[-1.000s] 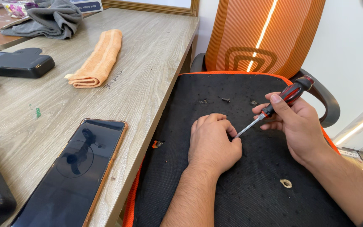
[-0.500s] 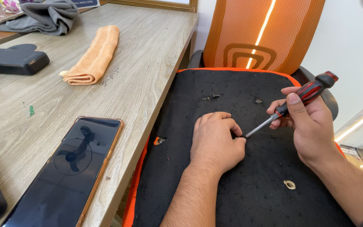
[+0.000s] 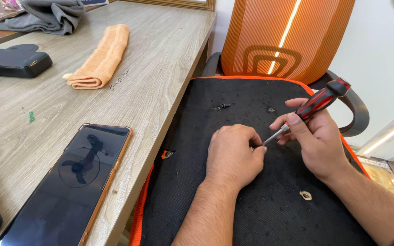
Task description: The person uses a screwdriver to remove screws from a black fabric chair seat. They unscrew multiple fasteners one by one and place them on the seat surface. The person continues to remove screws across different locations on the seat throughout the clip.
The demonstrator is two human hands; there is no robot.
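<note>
My right hand (image 3: 313,141) grips a screwdriver (image 3: 318,102) with a red and black handle, held at a slant. Its metal tip points down-left and meets the fingertips of my left hand (image 3: 233,155). That hand rests curled, knuckles up, on the black seat cushion (image 3: 251,214) of an orange office chair; whatever it pinches is hidden under the fingers. Two small dark screws (image 3: 224,106) lie loose on the cushion farther back.
A wooden desk (image 3: 160,64) stands to the left, its edge along the chair. On it lie a dark phone (image 3: 76,182), a folded orange towel (image 3: 100,59), a black case (image 3: 14,61) and a grey cloth (image 3: 46,16). The orange mesh backrest (image 3: 288,38) rises behind.
My right hand has tilted the screwdriver handle up and to the right. Both hands sit slightly lower in view, the tip still at my left fingertips.
</note>
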